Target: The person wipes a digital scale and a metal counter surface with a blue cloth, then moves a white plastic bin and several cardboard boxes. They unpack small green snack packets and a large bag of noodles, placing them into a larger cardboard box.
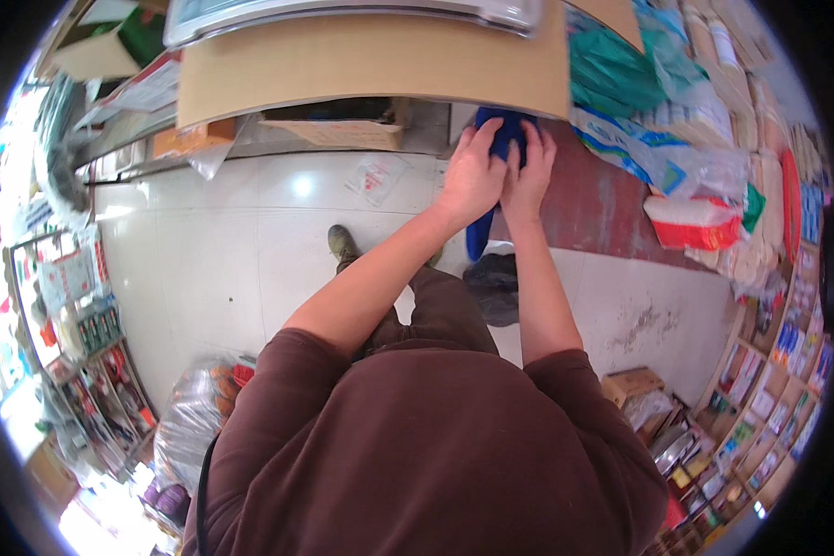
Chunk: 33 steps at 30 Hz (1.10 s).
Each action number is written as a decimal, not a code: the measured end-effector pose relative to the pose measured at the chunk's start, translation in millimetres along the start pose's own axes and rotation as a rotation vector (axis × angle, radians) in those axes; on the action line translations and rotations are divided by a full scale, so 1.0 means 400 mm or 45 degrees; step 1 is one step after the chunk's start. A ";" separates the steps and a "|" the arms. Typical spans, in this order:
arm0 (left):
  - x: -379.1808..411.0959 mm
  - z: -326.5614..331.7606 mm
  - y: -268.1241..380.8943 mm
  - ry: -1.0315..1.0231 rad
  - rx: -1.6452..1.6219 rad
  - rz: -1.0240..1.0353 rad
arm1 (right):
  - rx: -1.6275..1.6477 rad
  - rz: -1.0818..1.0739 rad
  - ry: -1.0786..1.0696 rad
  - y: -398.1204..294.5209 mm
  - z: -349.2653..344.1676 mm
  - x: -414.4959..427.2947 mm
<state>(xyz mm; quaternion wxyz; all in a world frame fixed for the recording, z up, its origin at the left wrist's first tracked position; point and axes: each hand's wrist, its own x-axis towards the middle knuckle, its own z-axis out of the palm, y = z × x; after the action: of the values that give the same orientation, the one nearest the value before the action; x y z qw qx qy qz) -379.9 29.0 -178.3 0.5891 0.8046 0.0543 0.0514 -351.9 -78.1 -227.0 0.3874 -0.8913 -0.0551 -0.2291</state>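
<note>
A dark blue cloth-like item (481,233) is gathered between both my hands, just below the edge of a cardboard sheet. My left hand (475,170) grips its near side with the fingers curled over it. On the other side, my right hand (529,174) presses in with bent fingers. One narrow end of the blue item hangs down towards the floor, and its upper part goes partly out of sight at the cardboard (375,73). Below the hanging end, a black plastic bag (492,290) lies on the floor.
A clear-lidded plastic container (354,15) rests on the cardboard. An open carton (347,132) sits beneath it. Plastic-wrapped goods (695,160) are piled at the right. Shelving (743,417) lines the right side, and a wrapped bundle (194,424) stands at lower left.
</note>
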 end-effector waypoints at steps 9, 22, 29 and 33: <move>0.107 -0.135 -0.211 0.019 0.319 -0.145 | -0.712 -0.229 -0.230 -0.038 0.213 0.042; 0.044 -0.361 -0.151 0.024 -0.011 -0.177 | -0.098 -0.120 -0.009 -0.196 0.268 0.008; 0.008 -0.689 -0.218 0.250 0.006 -0.390 | -0.046 -0.279 -0.410 -0.466 0.573 -0.062; -0.063 -0.863 -0.274 0.440 -0.075 -0.169 | 0.163 -0.230 -0.481 -0.640 0.599 -0.095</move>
<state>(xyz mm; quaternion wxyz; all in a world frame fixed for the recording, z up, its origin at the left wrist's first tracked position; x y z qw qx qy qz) -458.4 383.5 -179.6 0.5964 0.7609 0.2062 0.1513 -368.7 274.2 -216.4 0.4041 -0.8833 -0.2208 -0.0877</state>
